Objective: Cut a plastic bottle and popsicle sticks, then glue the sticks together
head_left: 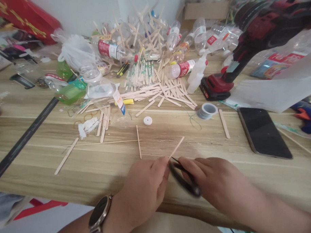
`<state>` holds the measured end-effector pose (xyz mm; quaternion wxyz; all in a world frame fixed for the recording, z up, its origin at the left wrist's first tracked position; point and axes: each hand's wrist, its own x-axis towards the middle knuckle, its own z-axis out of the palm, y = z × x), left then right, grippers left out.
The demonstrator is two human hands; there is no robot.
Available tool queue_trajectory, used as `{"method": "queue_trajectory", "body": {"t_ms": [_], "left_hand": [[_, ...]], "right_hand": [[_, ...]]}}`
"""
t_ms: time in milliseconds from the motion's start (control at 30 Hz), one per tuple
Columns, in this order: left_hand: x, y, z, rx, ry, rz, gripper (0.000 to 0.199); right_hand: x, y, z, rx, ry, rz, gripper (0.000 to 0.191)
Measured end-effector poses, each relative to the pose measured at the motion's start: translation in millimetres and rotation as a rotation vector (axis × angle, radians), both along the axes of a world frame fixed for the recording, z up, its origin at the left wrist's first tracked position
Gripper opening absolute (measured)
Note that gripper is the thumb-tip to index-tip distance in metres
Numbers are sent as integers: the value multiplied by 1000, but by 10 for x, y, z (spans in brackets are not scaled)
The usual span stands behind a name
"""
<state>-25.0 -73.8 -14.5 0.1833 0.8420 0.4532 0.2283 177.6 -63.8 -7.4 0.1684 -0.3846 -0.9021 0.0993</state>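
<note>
Between the thumb and fingers of my left hand (147,184), a thin wooden craft stick (177,146) points up and to the right. My right hand (216,179) is closed on black-handled scissors (185,183), partly hidden and blurred, their tip close to the stick beside my left fingertips. Just beyond my left hand lies another narrow stick (138,142), its end touching or crossing a long thin skewer (102,143). A white bottle cap (148,121) with a hole in it lies farther off.
Loose craft sticks (167,92) are heaped at the back among plastic bottles (108,50). A tape roll (207,111), a phone (264,133) and a red-and-black power tool (245,55) stand or lie to the right. A dark bar (31,131) crosses the left side.
</note>
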Motion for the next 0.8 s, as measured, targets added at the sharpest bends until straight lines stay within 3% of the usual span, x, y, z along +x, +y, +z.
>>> {"method": "queue_trajectory", "body": {"t_ms": [67, 167, 233, 267, 367, 500, 700, 767, 800], "left_hand": [[-6, 0, -11, -29, 2, 6, 27], [-3, -8, -43, -62, 0, -5, 27], [-2, -15, -56, -60, 2, 0, 28], [-4, -19, -58, -62, 4, 7, 28], [-20, -29, -52, -103, 4, 25, 24], [-32, -24, -41, -187, 1, 19, 22], [-4, 0, -12, -286, -43, 2, 20], [7, -15, -24, -212, 0, 28, 21], [11, -26, -37, -153, 27, 39, 22]], "right_hand": [[-1, 19, -11, 72, -17, 30, 34], [-52, 49, 30, -288, 86, -37, 50], [-82, 63, 53, -385, 82, -38, 53], [-85, 66, 51, -334, 59, -28, 49], [-44, 66, -2, 51, -56, 70, 33], [24, 85, -62, 368, -208, 200, 29], [21, 158, -27, 521, -247, 215, 36], [-11, 158, -1, 413, -169, 195, 40], [-36, 151, 17, 275, -95, 153, 42]]}}
